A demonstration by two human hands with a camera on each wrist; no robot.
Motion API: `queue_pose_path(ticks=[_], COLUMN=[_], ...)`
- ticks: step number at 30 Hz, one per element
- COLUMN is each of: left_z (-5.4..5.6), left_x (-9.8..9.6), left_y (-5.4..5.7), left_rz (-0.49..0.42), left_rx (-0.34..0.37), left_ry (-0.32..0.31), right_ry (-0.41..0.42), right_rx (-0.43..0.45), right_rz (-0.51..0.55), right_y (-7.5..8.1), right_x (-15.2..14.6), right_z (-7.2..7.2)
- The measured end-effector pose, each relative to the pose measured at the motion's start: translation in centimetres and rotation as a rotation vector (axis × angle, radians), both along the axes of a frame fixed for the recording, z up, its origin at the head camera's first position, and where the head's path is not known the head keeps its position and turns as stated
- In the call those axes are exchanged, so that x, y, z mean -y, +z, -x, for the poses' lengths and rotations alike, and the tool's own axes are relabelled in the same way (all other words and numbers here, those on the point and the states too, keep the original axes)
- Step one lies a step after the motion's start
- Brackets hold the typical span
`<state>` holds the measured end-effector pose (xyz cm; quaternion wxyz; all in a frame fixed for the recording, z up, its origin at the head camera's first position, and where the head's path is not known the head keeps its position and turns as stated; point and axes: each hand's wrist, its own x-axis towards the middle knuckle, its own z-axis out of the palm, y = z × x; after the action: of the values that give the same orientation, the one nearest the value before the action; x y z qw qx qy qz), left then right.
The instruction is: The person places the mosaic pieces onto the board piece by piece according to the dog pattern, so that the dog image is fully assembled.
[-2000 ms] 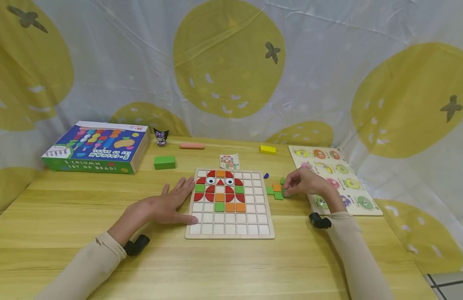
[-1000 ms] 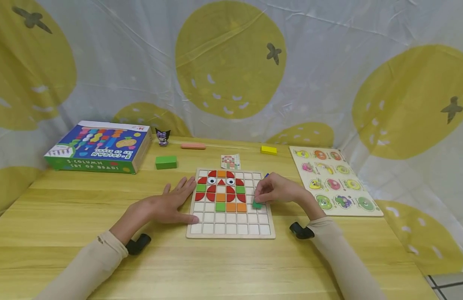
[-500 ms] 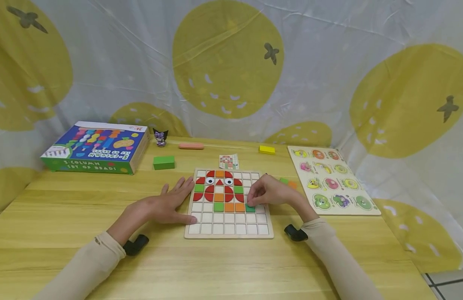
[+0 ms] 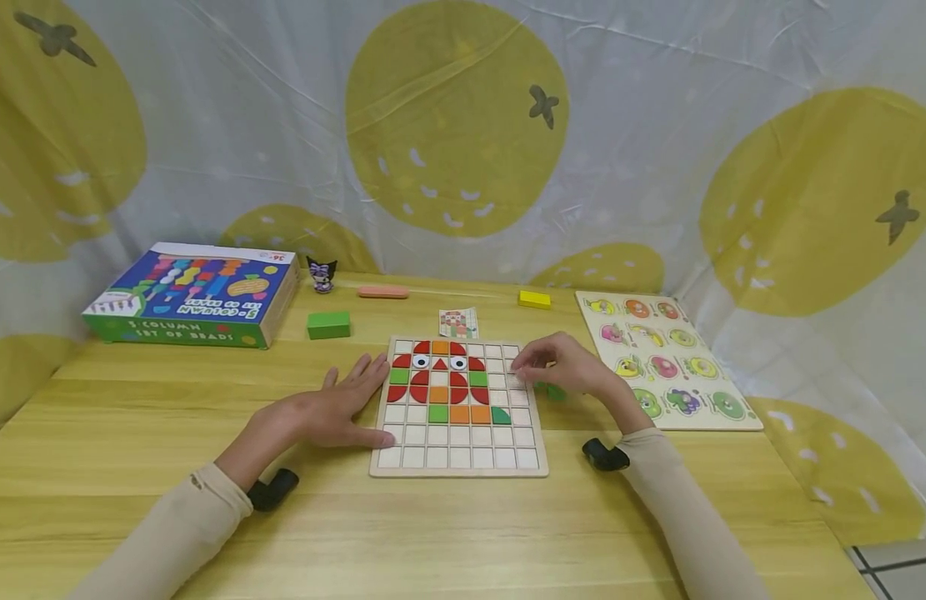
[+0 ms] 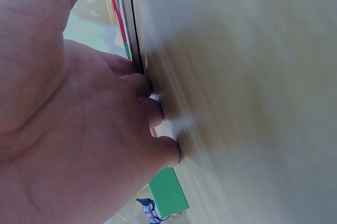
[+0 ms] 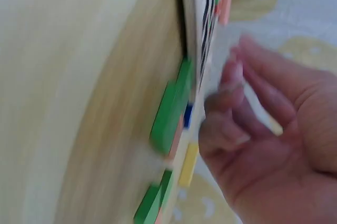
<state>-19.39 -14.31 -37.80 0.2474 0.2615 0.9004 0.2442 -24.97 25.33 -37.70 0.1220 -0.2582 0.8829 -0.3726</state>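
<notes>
A square wooden grid board (image 4: 420, 458) lies mid-table, with red, orange and green pieces forming a face with two eye pieces. My left hand (image 4: 335, 417) lies with spread fingers along the board's left edge, its thumb on the frame; the left wrist view shows its fingertips at the edge. My right hand (image 4: 563, 365) hovers over the board's right side, fingers loosely bent with nothing between them. A dark green quarter-round piece (image 4: 500, 415) sits in a cell right of two orange squares. Green tiles (image 4: 554, 391) lie beside the board, partly hidden under the right hand.
Behind the board lies a small pattern card (image 4: 458, 322). A bead-set box (image 4: 200, 292), a green block (image 4: 329, 325), a small figurine (image 4: 322, 275), a pink stick (image 4: 383, 292) and a yellow block (image 4: 534, 299) stand around. A fruit puzzle board (image 4: 661, 358) lies at right.
My right hand carried the dark green quarter-round piece from beside the board into a cell, let it go, then moved up and right. My left hand stayed in place.
</notes>
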Motion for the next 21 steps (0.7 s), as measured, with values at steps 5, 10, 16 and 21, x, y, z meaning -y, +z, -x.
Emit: queue_pose_path(ticks=[5,10,16,21], left_z=[0.2,0.3,0.3,0.3], left_x=[0.3,0.6,0.5,0.4], left_y=[-0.4,-0.8,-0.7,-0.6], left_rz=[-0.017,-0.064,-0.056,-0.05], left_rx=[0.003,0.004,0.002,0.005], left_ry=[0.002,-0.012,-0.012,-0.015], right_ry=[-0.17,-0.157,-0.137,-0.141], right_rx=[-0.124,-0.134,-0.115,-0.097], right_rz=[-0.002,-0.072,-0.129,-0.139], right_y=[-0.8,-1.4,-1.2,-1.1], right_x=[-1.5,-1.8,-1.7,-1.9], right_z=[0.9,1.1,1.1,1.1])
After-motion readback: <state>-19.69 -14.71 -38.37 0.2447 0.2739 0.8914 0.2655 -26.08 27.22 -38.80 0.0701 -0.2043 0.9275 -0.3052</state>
